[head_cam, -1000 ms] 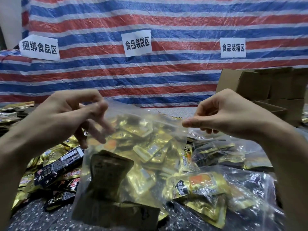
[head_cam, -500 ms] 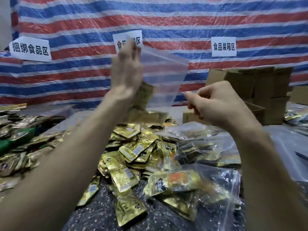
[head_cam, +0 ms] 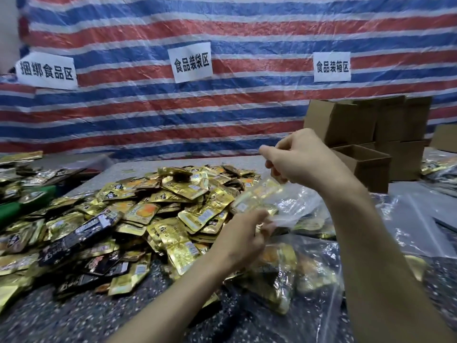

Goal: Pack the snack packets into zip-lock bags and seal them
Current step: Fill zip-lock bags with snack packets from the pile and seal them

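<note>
**Between bags.** Your left hand (head_cam: pixel 243 235) has come down from high in front of you. It now sits just below your right hand (head_cam: pixel 303 157), a little to its left, and its fingers pinch the lower edge of a clear bag (head_cam: pixel 286 201). Your right hand has barely moved. Its fingers are curled on the same bag's upper edge, though blur hides the exact grip. The bag slants between the two hands. It looks empty, but gold foil behind it shows through and motion smears it, so that is not certain.

The bag of dark packets that your left hand lifted half a second ago is out of both hands, and where it went cannot be told. On that showing, one bag appears done with and a fresh one is in hand. The work seems back at its first step — the mouth has to be spread before anything goes in, and thin film that clings is the likely snag.

The loose packets (head_cam: pixel 173 201), mostly gold with some black, lie heaped just left of your left hand on the speckled table (head_cam: pixel 74 318). Filled bags (head_cam: pixel 291 276) lie under both forearms. Open boxes (head_cam: pixel 371 125) stand beyond your right hand, in front of the striped tarp (head_cam: pixel 222 115).
</note>
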Action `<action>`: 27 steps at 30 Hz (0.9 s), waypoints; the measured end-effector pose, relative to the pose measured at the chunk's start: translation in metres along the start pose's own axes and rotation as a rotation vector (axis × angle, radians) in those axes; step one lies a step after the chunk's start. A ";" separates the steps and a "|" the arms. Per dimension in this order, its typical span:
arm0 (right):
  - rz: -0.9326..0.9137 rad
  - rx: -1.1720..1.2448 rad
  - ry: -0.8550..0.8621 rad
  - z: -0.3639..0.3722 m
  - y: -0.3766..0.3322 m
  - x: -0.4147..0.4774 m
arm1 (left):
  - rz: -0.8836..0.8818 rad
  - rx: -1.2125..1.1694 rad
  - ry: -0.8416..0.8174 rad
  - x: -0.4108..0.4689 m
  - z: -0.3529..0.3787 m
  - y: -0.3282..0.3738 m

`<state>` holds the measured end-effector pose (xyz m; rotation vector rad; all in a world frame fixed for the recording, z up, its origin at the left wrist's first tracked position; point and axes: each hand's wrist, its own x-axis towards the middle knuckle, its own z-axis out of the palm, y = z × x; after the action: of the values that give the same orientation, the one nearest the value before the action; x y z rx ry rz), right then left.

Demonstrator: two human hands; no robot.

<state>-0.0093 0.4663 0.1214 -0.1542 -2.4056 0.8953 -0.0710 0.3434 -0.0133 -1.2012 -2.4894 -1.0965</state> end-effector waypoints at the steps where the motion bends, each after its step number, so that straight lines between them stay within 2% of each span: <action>1: -0.005 -0.019 -0.063 0.004 -0.002 0.000 | -0.016 0.013 -0.015 -0.005 -0.005 0.001; 6: -0.044 -0.172 -0.418 0.031 -0.010 -0.005 | -0.128 0.109 -0.101 -0.031 -0.027 -0.008; 10: -0.150 -0.262 -0.656 0.058 -0.020 -0.014 | -0.196 0.059 -0.103 -0.065 -0.053 -0.020; 14: -0.308 -0.252 -0.676 0.077 -0.033 -0.022 | -0.230 0.091 0.010 -0.103 -0.090 -0.032; 20: -0.468 -0.206 -0.723 0.099 -0.044 -0.035 | -0.365 0.143 0.283 -0.160 -0.149 -0.060; 23: -0.509 -0.205 -0.747 0.106 -0.047 -0.038 | -0.547 0.374 0.343 -0.189 -0.175 -0.079; 26: -0.536 -0.203 -0.749 0.104 -0.047 -0.040 | -0.928 0.861 0.268 -0.219 -0.202 -0.104; 27: -0.537 -0.204 -0.747 0.102 -0.047 -0.040 | -1.084 0.944 0.211 -0.228 -0.210 -0.113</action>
<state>-0.0274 0.3603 0.0695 0.8552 -2.9653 0.4912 -0.0350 0.0157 -0.0241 0.5333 -2.8208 0.0138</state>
